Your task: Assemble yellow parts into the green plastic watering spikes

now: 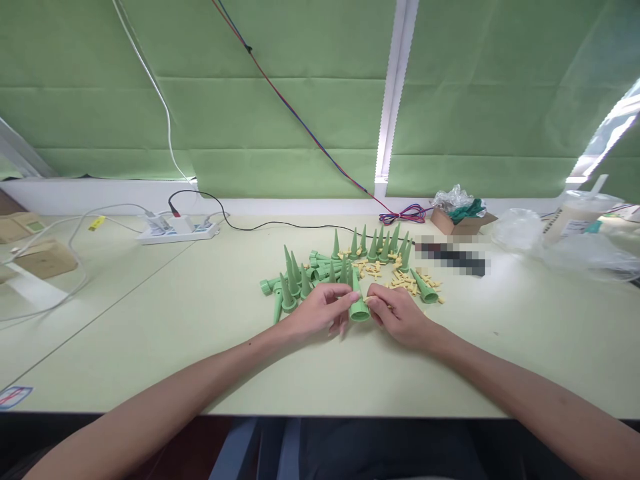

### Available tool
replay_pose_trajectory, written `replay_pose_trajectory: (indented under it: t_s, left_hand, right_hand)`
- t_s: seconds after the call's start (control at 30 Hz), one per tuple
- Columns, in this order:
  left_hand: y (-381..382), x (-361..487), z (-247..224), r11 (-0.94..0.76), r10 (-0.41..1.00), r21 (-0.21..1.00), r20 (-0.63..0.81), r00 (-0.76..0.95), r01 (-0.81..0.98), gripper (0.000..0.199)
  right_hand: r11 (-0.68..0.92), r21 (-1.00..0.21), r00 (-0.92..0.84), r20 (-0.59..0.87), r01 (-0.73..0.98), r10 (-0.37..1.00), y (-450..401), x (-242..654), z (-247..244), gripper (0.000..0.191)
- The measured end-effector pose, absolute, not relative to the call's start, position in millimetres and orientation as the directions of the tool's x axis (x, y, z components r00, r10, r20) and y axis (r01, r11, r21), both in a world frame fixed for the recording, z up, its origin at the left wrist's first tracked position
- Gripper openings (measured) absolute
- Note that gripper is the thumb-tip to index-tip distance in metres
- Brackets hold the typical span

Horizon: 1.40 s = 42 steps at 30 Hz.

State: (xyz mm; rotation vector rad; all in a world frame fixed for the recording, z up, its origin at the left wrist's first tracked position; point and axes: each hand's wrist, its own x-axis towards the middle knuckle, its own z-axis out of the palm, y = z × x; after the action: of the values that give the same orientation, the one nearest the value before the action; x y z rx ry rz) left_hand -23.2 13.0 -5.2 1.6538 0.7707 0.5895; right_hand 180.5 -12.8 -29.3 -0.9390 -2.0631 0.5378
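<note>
Near the middle of the table, my left hand (327, 308) grips a green cone (359, 309) between thumb and fingers, its open wide end facing me. Pinched in my right hand (397, 315) is a small yellow piece (369, 300), held against the cone's right side; my fingers hide most of it. Behind my hands, several green cones (384, 250) stand upright, and others lie on their sides to the left. Small yellow pieces (404, 281) are scattered among them. One more green cone (425, 288) lies just beyond my right hand.
A white power strip (179, 230) with cables sits at the back left. At the back right are a small cardboard box (456, 223) and a drink cup (575, 215) with plastic bags. The table's front edge (360, 417) runs below my forearms.
</note>
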Motion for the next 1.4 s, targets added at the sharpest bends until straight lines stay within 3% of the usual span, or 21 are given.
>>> replay_pose_trajectory:
  t_s: [0.3,0.57,0.7,0.83,0.97,1.07,1.2,1.3,1.4]
  left_hand:
    - [11.5,-24.3,-5.6,-0.392,0.775,0.88,0.159,0.612,0.269,0.041]
    - [14.1,-24.8,-12.6,-0.768,0.615,0.566,0.52,0.593,0.3,0.038]
    - [15.6,-25.9,-16.9,-0.839,0.531,0.464,0.586,0.612,0.283,0.03]
    - [14.3,-24.6,-16.4,-0.781,0.606,0.536,0.523,0.599,0.322,0.019]
    - [12.2,-23.4,-11.1,-0.625,0.754,0.681,0.4,0.521,0.382,0.028]
    - [12.1,-24.0,-7.5,-0.58,0.781,0.721,0.36,0.511,0.378,0.038]
    - [12.5,-24.6,-8.9,-0.487,0.78,0.814,0.244,0.576,0.316,0.059]
    - [12.5,-24.0,-13.4,-0.404,0.774,0.865,0.149,0.616,0.299,0.06]
    - [12.9,-23.7,-15.9,-0.409,0.785,0.852,0.146,0.602,0.326,0.056]
  right_hand:
    - [0.599,-0.66,-0.415,0.439,0.453,0.797,-12.8,179.5,-28.4,0.043]
    - [0.579,-0.67,-0.402,0.423,0.465,0.812,-12.7,176.9,-27.7,0.049]
    - [0.561,-0.68,-0.385,0.414,0.472,0.825,-12.7,176.1,-27.5,0.05]
    - [0.548,-0.682,-0.31,0.452,0.484,0.837,-11.7,176.1,-27.2,0.05]
    - [0.53,-0.72,-0.215,0.489,0.448,0.845,-11.5,178.3,-27.8,0.049]
    - [0.542,-0.723,-0.18,0.52,0.429,0.835,-12.5,179.8,-28.0,0.047]
    - [0.577,-0.701,-0.233,0.531,0.419,0.814,-13.6,179.5,-26.8,0.045]
    - [0.593,-0.697,-0.304,0.509,0.403,0.805,-13.1,179.3,-26.5,0.042]
    - [0.582,-0.711,-0.334,0.479,0.395,0.812,-11.9,180.0,-27.7,0.039]
